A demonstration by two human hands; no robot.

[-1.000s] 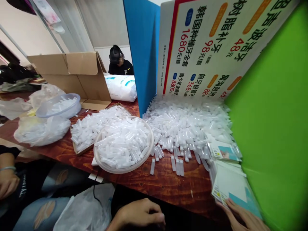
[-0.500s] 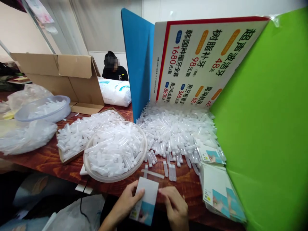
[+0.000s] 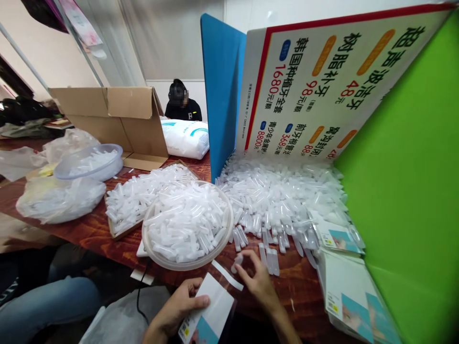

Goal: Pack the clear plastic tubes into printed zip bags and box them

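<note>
My left hand [image 3: 179,306] holds a small white packet with a blue picture [image 3: 211,310] low at the table's near edge. A thin white strip [image 3: 226,274] lies on the wood just beyond the packet. My right hand [image 3: 256,282] is stretched forward and pinches one small clear plastic tube [image 3: 237,260] off the table. Right behind it stands a round shallow bowl [image 3: 150,246] heaped with the same tubes. A big loose pile of tubes [image 3: 279,196] fills the corner behind.
A stack of packets [image 3: 351,291] lies at the right beside the green panel [image 3: 412,191]. A printed sign [image 3: 322,81] and a blue panel [image 3: 220,86] close the back. A cardboard tray of tubes [image 3: 132,200], a plastic bowl [image 3: 89,162], bags, an open carton [image 3: 118,114] and a seated person [image 3: 181,98] are to the left.
My right hand left the packet and reached forward to a tube on the table. The left hand keeps the packet, now lower and tilted. A second ago the right hand was at the packet stack.
</note>
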